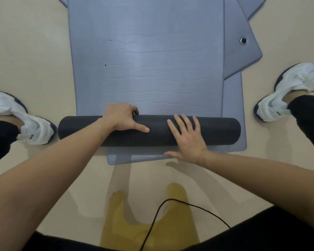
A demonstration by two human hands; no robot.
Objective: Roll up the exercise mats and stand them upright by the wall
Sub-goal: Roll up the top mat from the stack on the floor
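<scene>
Now the roll (149, 130) lies across the middle of the frame, on the grey mat (147, 60) that runs flat from it toward the top edge. My left hand (122, 117) grips the roll: the fingers curl over its far side and the thumb lies along the top. My right hand (187, 136) only presses, with fingers straight and spread on the roll and the heel of the palm at its near side. Both hands sit near the centre, so the two ends have no guide. I think that if one hand pushes more than the other, the roll will go crooked and one end will grow out like a cone, and then it will not stand well by the wall. The flat hand holds nothing, so if it lifts, the foam may spring back and loosen. Other mats (241, 57) lie below this one, askew at the upper right, one with an eyelet (243, 40); friction could drag them along. My left shoe (34, 131) stands just beside the left end and could block it.
</scene>
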